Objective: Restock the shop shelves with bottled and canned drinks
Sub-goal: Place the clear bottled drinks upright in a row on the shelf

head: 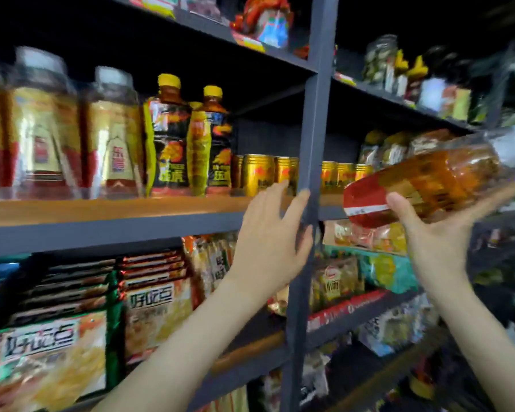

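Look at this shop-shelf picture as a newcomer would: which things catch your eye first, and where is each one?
First comes the big amber bottle with its red label, held tilted on its side by the right hand at the right of the view. Next is the left hand in the centre, fingers spread against the grey upright post. Behind it, gold cans stand in a row beside yellow-capped bottles.

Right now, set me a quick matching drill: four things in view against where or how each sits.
1 amber bottle
2 gold cans
3 yellow-capped bottles
4 left hand

a upright, left of the cans
b open, at the grey post
c tilted, held in the right hand
d standing on the wooden shelf, both sides of the post

Pairs: 1-c, 2-d, 3-a, 4-b
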